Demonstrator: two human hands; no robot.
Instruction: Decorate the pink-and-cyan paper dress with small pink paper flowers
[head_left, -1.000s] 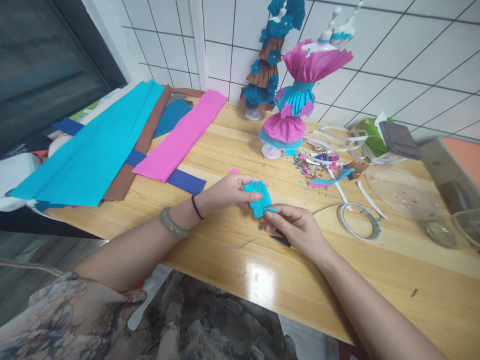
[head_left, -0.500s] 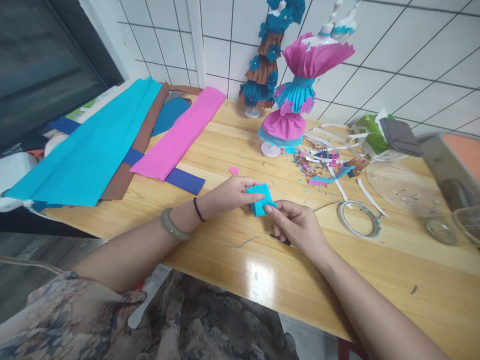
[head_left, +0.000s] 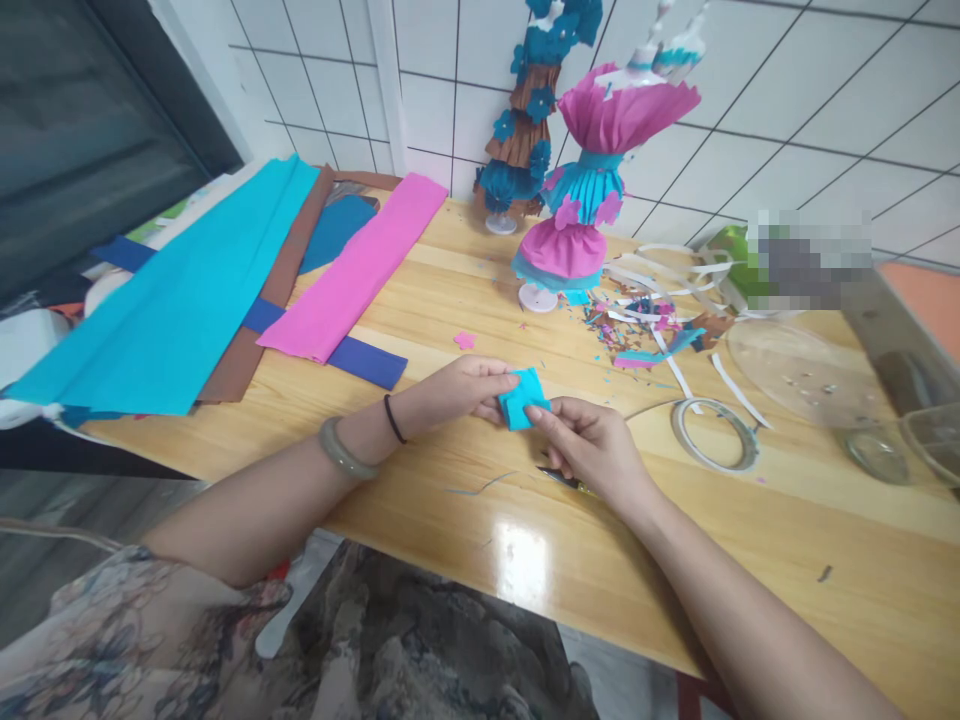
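Note:
A small folded piece of turquoise crepe paper (head_left: 522,400) is pinched between both hands just above the wooden table (head_left: 465,520). My left hand (head_left: 461,388) grips its left side with fingers closed. Its right edge is pinched by my right hand (head_left: 589,445) between thumb and fingertips. A dark tool, partly hidden, lies on the table under my right hand. A small pink paper flower (head_left: 465,340) lies just beyond my left hand.
Long crepe sheets lie at the left: turquoise (head_left: 172,300), brown, dark blue, pink (head_left: 360,265). Two paper-dressed doll figures (head_left: 581,190) stand by the tiled wall. Paper scraps and white strips (head_left: 652,320), a tape ring (head_left: 709,435) and clear glass dishes (head_left: 806,375) lie at the right.
Both hands have drawn closer together around the turquoise piece, which has been folded smaller. The view has shifted slightly.

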